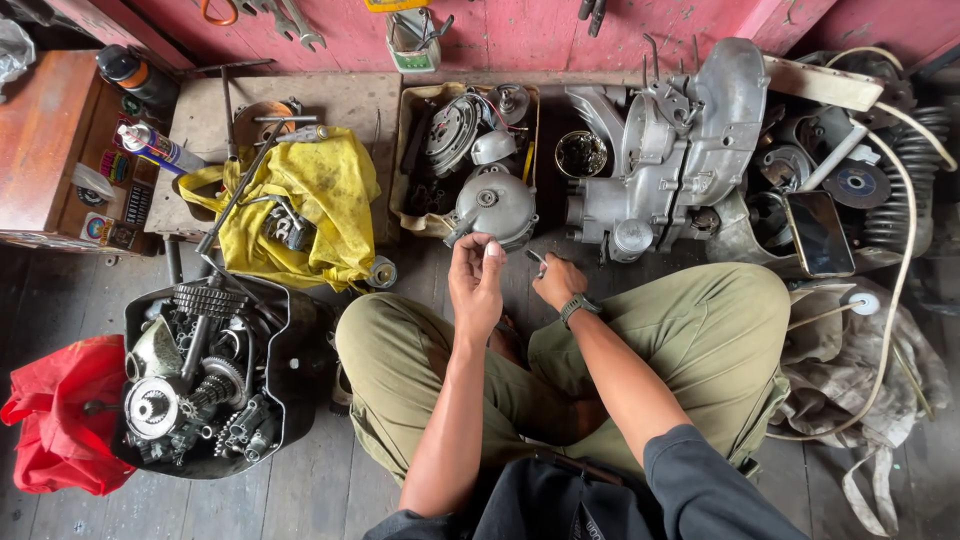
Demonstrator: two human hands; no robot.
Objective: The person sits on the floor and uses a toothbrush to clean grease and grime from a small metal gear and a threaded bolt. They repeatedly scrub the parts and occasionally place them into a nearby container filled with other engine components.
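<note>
At the far left, a red bag (pixel 55 425) is seen on the wooden floor, touching a black tub (pixel 290 375) that is filled with gears, shafts and other small metal parts. Behind the tub, a yellow cloth (pixel 320 200) is spread out, and a long metal rod (pixel 235 195) is laid across it. A spray can (pixel 160 148) is set on its side near a brown wooden box (pixel 45 140). In the middle, a cardboard tray (pixel 405 150) is packed with round engine parts, and a grey round cover (pixel 495 205) is tipped over its front edge. The left hand (pixel 478 285) is held up just in front of that cover, with the fingers curled in and the fingertips pinched together; whether something tiny is pinched there cannot be told. Just beside it, the right hand (pixel 557 280) is closed around a small metal tool (pixel 537 258), which pokes out toward the left hand. Behind the right hand, a big grey engine case (pixel 680 140) is stood on the floor. Farther right, a dark phone (pixel 820 232) is laid on a pile of parts, and a white hose (pixel 900 250) is looped around them.
</note>
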